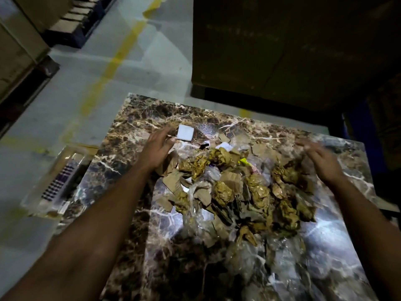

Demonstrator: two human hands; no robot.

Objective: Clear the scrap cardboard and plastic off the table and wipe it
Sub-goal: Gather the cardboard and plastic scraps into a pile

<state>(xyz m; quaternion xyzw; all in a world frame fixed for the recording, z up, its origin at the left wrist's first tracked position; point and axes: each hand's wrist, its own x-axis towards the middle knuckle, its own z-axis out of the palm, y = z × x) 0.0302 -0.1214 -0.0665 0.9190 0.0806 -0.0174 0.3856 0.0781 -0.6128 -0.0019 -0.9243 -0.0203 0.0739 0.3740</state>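
A pile of torn brown cardboard scraps (232,181), crumpled paper wads and clear plastic film (245,255) covers the middle of a dark marble-patterned table (134,131). My left hand (157,148) reaches out at the pile's left far edge, fingers straight, holding nothing. Just beyond its fingertips lies a white folded cloth or pad (185,132). My right hand (319,159) is blurred at the pile's right far edge, fingers extended, with nothing in it. Both hands flank the pile.
A clear plastic box (58,181) with a printed label sits on the floor at the table's left. A large dark cardboard box (293,46) stands beyond the table. Pallets and shelving line the far left. The grey floor has a yellow line.
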